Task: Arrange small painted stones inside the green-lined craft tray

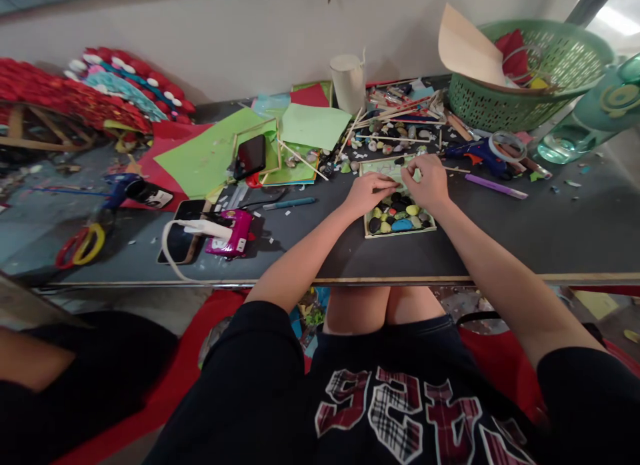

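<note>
Shallow rectangular panel with a pale, thin-edged border and a pale green base (369,236) lies flat on the dark grey tabletop (320,252), in front of the torso, near edge a bit in from the table's front edge. Near half packed with small smooth stones, black, yellow-green, grey, plus one bright blue stone (401,224). Far half mostly bare pale green, partly hidden by hands.

Handling, my guess: light overall, stones add some weight toward the near side. Border looks stiff but thin, joints likely fragile; stones probably slick. Take it by both side borders, keep level. Can't tell if stones are glued.

Orientation: near border about parallel to table edge, sides run away toward the wall. Looks near square; long axis probably runs away from the body, but foreshortening makes that uncertain.

Left hand (372,191): over the left border, fingers extended together, tips over the middle. Right hand (429,180): over the right side, fingers curled in toward thumb. Can't tell if either grasps anything.

Outward: loose pebbles (384,133) beyond the far border, purple flat stick (496,186) and dark blue glue gun (470,152) to the right, blue pen (289,203) and magenta box with sockets (231,232) to the left.
</note>
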`<state>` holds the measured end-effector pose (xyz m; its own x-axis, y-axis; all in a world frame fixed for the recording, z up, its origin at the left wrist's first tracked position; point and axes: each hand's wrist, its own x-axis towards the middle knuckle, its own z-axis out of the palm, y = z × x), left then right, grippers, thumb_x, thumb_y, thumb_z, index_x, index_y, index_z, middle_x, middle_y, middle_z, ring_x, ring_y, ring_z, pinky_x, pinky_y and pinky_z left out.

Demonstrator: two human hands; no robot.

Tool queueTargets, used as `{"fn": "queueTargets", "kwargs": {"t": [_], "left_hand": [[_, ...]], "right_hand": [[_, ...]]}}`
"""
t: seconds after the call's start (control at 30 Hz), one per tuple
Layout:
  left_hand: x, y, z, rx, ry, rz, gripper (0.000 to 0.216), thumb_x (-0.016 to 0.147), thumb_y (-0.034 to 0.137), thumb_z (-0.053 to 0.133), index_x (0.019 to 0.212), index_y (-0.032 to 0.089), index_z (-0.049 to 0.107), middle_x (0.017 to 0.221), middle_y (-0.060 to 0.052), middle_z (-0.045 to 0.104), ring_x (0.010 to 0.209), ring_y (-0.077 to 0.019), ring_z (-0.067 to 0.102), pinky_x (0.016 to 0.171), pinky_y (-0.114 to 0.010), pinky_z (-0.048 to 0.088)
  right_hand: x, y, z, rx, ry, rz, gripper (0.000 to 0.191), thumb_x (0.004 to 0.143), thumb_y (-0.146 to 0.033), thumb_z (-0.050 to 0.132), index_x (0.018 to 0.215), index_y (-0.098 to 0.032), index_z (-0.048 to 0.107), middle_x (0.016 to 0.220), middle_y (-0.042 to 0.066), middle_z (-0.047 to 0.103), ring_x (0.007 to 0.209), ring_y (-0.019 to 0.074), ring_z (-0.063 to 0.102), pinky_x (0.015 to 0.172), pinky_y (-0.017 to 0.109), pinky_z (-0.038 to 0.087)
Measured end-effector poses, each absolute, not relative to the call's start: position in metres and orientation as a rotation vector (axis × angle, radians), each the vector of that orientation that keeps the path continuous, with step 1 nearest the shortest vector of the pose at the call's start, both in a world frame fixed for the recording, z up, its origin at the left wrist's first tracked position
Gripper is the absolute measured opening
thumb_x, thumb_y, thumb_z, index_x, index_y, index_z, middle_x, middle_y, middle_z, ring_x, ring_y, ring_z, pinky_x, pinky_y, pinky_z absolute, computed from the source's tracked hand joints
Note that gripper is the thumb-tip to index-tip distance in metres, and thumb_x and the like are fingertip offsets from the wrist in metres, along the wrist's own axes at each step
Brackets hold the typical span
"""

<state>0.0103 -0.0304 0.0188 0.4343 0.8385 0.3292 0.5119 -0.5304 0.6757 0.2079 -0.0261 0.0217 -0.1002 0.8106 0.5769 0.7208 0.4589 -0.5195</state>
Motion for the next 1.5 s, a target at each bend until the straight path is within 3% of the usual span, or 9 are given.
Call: {"fn": "queueTargets", "kwargs": {"t": [0.1, 0.2, 0.33, 0.47, 0.63, 0.93, 1.13, 1.4, 1.5], "left_hand": [[0.006, -0.029, 0.015, 2.106, 1.165, 1.066, 0.020, 0.100, 0.028, 0.066, 0.112, 0.028, 0.082, 0.116, -0.004, 0.082, 0.113, -0.0224, 0.074, 0.103, -0.038, 0.058], [0.002, -0.027, 0.013, 2.026, 1.248, 1.193, 0.028, 0.104, 0.038, 0.060, 0.118, 0.026, 0.080, 0.116, -0.007, 0.081, 0.111, -0.0229, 0.075, 0.095, -0.035, 0.060], [-0.001, -0.022, 0.010, 2.035, 1.302, 1.284, 0.035, 0.106, 0.046, 0.053, 0.121, 0.027, 0.078, 0.113, -0.006, 0.082, 0.109, -0.0224, 0.074, 0.089, -0.035, 0.060], [-0.003, -0.019, 0.007, 2.036, 1.335, 1.309, 0.036, 0.104, 0.049, 0.057, 0.128, 0.028, 0.074, 0.114, -0.007, 0.081, 0.105, -0.0221, 0.073, 0.081, -0.033, 0.058], [0.001, -0.028, 0.014, 2.120, 1.291, 1.253, 0.040, 0.099, 0.045, 0.068, 0.135, 0.030, 0.069, 0.117, -0.006, 0.080, 0.108, -0.0220, 0.072, 0.084, -0.032, 0.058], [0.007, -0.031, 0.019, 2.164, 1.357, 1.212, 0.008, 0.094, 0.028, 0.074, 0.100, 0.024, 0.078, 0.100, -0.004, 0.080, 0.104, -0.0210, 0.072, 0.090, -0.034, 0.058], [0.009, -0.032, 0.020, 2.196, 1.365, 1.184, 0.009, 0.099, 0.027, 0.066, 0.095, 0.023, 0.072, 0.101, -0.004, 0.078, 0.105, -0.0201, 0.069, 0.084, -0.030, 0.055], [-0.022, -0.011, 0.012, 1.907, 1.778, 1.459, 0.024, 0.097, 0.045, 0.067, 0.083, 0.026, 0.067, 0.081, -0.006, 0.073, 0.094, -0.0272, 0.066, 0.095, -0.043, 0.054], [-0.039, 0.001, 0.006, 1.925, 1.816, 1.573, 0.014, 0.099, 0.039, 0.063, 0.100, 0.028, 0.072, 0.100, -0.006, 0.078, 0.106, -0.0276, 0.067, 0.107, -0.045, 0.051]], "right_hand": [[0.210, -0.026, 0.022, -1.326, -1.828, 0.149, 0.005, 0.088, -0.024, 0.059, 0.091, -0.025, 0.063, 0.092, 0.008, 0.075, 0.099, 0.0279, 0.065, 0.095, 0.048, 0.053], [0.213, -0.026, 0.024, -1.324, -1.833, 0.166, 0.028, 0.087, -0.017, 0.057, 0.110, -0.025, 0.070, 0.102, 0.008, 0.079, 0.105, 0.0289, 0.068, 0.100, 0.051, 0.054], [0.216, -0.026, 0.028, -1.251, -1.846, 0.137, 0.027, 0.086, -0.011, 0.054, 0.091, -0.025, 0.077, 0.102, 0.007, 0.081, 0.104, 0.0278, 0.071, 0.100, 0.049, 0.055], [0.214, -0.027, 0.031, -1.221, -1.803, 0.114, 0.021, 0.085, -0.018, 0.062, 0.100, -0.023, 0.077, 0.096, 0.008, 0.080, 0.100, 0.0289, 0.071, 0.096, 0.049, 0.056], [0.209, -0.031, 0.034, -1.120, -1.944, 0.188, 0.015, 0.086, -0.023, 0.062, 0.090, -0.026, 0.076, 0.094, 0.005, 0.080, 0.099, 0.0275, 0.070, 0.096, 0.048, 0.055], [0.206, -0.033, 0.033, -0.976, -1.975, 0.274, 0.016, 0.086, -0.025, 0.060, 0.089, -0.025, 0.076, 0.092, 0.005, 0.081, 0.095, 0.0261, 0.071, 0.089, 0.045, 0.056], [0.206, -0.034, 0.034, -1.042, -1.954, 0.267, 0.016, 0.087, -0.025, 0.060, 0.091, -0.026, 0.076, 0.092, 0.005, 0.080, 0.095, 0.0259, 0.071, 0.092, 0.046, 0.055], [0.212, -0.029, 0.033, -1.250, -1.857, 0.121, 0.019, 0.088, -0.024, 0.055, 0.093, -0.026, 0.074, 0.098, 0.007, 0.080, 0.098, 0.0270, 0.069, 0.094, 0.047, 0.056], [0.212, -0.029, 0.033, -1.257, -1.836, 0.099, 0.019, 0.087, -0.022, 0.055, 0.092, -0.026, 0.074, 0.097, 0.007, 0.080, 0.098, 0.0271, 0.070, 0.094, 0.048, 0.057]]}}
